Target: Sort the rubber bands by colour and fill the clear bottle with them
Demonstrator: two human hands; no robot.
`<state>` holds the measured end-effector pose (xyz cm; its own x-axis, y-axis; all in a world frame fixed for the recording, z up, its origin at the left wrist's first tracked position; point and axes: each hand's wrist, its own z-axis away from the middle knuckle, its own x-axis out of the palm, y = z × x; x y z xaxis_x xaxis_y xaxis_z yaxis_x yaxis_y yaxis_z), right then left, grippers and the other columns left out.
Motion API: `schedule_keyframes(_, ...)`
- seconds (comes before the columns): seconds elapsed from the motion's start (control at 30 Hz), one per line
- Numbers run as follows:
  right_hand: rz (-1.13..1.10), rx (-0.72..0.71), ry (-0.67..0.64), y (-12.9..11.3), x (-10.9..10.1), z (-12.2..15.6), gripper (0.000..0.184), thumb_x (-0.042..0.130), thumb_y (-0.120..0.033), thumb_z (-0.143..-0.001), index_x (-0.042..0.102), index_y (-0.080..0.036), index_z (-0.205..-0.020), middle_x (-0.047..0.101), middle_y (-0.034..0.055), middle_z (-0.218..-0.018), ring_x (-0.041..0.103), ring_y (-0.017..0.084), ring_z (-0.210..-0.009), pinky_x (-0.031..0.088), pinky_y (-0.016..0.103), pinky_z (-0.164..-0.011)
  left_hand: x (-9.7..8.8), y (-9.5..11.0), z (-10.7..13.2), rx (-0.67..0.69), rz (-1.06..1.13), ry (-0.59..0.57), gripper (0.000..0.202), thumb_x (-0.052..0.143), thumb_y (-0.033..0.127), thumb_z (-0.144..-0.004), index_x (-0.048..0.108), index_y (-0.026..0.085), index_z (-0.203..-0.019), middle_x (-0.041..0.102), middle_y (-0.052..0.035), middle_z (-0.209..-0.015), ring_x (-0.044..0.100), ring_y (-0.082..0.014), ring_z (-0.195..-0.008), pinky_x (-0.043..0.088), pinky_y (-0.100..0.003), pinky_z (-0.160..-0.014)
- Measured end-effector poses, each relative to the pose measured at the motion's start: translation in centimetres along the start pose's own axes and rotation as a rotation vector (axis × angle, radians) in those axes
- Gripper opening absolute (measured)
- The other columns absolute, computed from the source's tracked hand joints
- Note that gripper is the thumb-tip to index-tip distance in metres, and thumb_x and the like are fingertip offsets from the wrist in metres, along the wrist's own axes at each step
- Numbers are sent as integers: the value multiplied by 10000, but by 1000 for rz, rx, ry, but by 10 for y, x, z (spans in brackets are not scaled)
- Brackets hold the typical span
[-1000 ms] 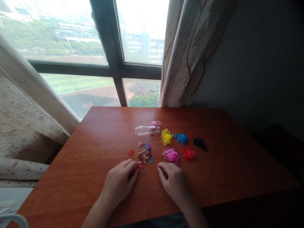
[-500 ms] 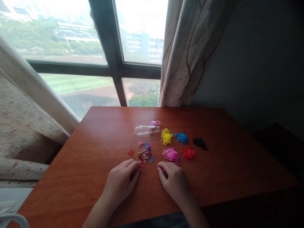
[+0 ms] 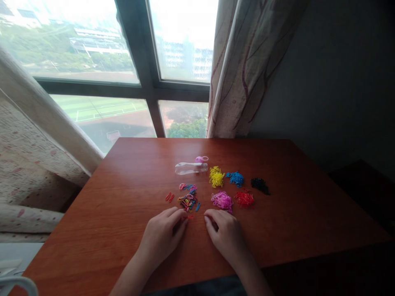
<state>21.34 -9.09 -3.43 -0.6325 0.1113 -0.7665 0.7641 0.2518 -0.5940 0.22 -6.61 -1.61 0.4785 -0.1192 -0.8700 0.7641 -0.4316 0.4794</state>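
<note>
My left hand (image 3: 168,228) is closed in a pinch, with a small red loop (image 3: 190,216) showing at its fingertips. Just beyond it lies a mixed heap of small coloured loops (image 3: 189,201), too small to tell whether they are pins or bands. My right hand (image 3: 225,230) rests on the table with thumb and forefinger drawn together; whatever they hold, if anything, is hidden. Nearest to it is a pile of pink loops (image 3: 222,200). Two red loops (image 3: 169,197) lie apart, left of the mixed heap.
A clear plastic bottle (image 3: 190,168) lies on its side on the wooden table (image 3: 129,176), a pink ringed cap (image 3: 201,159) behind it. Separate piles of yellow (image 3: 217,177), blue (image 3: 236,179), black (image 3: 259,186) and red loops (image 3: 244,199) lie to the right. A window and curtains stand behind.
My left hand has shifted slightly to the right, and the red loop at its fingertips has moved with it. My right hand has stayed in place.
</note>
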Motion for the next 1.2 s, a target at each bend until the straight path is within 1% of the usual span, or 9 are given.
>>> schedule_keyframes(0.2, -11, 7, 1, 1, 1, 1, 156, 524, -137, -898, 648, -230, -890, 702, 1, -814, 627, 172, -738, 390, 267, -695, 0, -4, 2, -68, 34, 91, 152, 499, 294, -940, 636, 238, -975, 705, -15, -922, 672, -178, -829, 480, -267, -721)
schedule_keyframes(0.27, -16, 9, -1, 1, 1, 1, 152, 528, -134, -896, 646, -229, -888, 699, -2, -808, 624, 172, -738, 385, 267, -695, 0, -4, 2, -68, 24, 78, 148, 503, 295, -936, 637, 239, -968, 699, -12, -909, 668, -180, -820, 478, -269, -712)
schedule_keyframes(0.47, -22, 9, -3, 1, 1, 1, 154, 521, -141, -900, 648, -228, -894, 699, 5, -807, 620, 174, -740, 379, 270, -699, -2, 1, 2, 4, -48, -14, 158, 480, 285, -943, 630, 251, -908, 661, -9, -861, 641, -187, -803, 460, -271, -689)
schedule_keyframes(0.7, -27, 20, -13, 1, 1, -1, 153, 520, -137, -904, 643, -227, -896, 692, 2, -808, 615, 171, -742, 375, 269, -704, 1, -3, 1, 3, -67, 15, 147, 486, 252, -931, 618, 233, -870, 663, -14, -843, 643, -184, -783, 461, -265, -691)
schedule_keyframes(0.87, -14, 12, -24, -1, 0, 2, 162, 504, -133, -911, 639, -221, -900, 690, 12, -827, 613, 176, -768, 373, 272, -722, 0, 1, -2, 16, 19, 37, 130, 480, 206, -918, 606, 228, -897, 661, -5, -839, 636, -151, -730, 449, -231, -643)
schedule_keyframes(0.97, -3, 13, -41, -3, 0, 5, 164, 496, -136, -917, 634, -224, -907, 685, 11, -827, 610, 174, -771, 365, 269, -714, -1, 10, -15, 36, 33, 59, 124, 485, 198, -917, 603, 228, -893, 664, -7, -870, 634, -144, -740, 439, -222, -635)
schedule_keyframes(1.03, 7, 11, -47, -4, 0, 7, 160, 492, -142, -919, 628, -225, -896, 678, 9, -814, 605, 173, -764, 356, 268, -701, -3, 20, -30, 67, 34, 79, 108, 498, 206, -919, 603, 227, -904, 674, -10, -924, 640, -144, -778, 441, -223, -662)
schedule_keyframes(1.13, 40, 13, -46, -4, 0, 8, 149, 500, -148, -908, 613, -219, -840, 660, 5, -775, 595, 167, -732, 332, 269, -665, -5, 40, -62, 148, 6, 25, 103, 509, 188, -904, 602, 220, -873, 667, -2, -867, 634, -143, -749, 428, -227, -630)
schedule_keyframes(1.2, 73, 21, -46, -3, 0, 8, 144, 511, -138, -886, 599, -214, -802, 649, 3, -750, 591, 162, -708, 311, 270, -637, -3, 56, -85, 215, -68, -43, 116, 505, 198, -905, 615, 217, -870, 676, -10, -882, 641, -156, -747, 425, -241, -610)
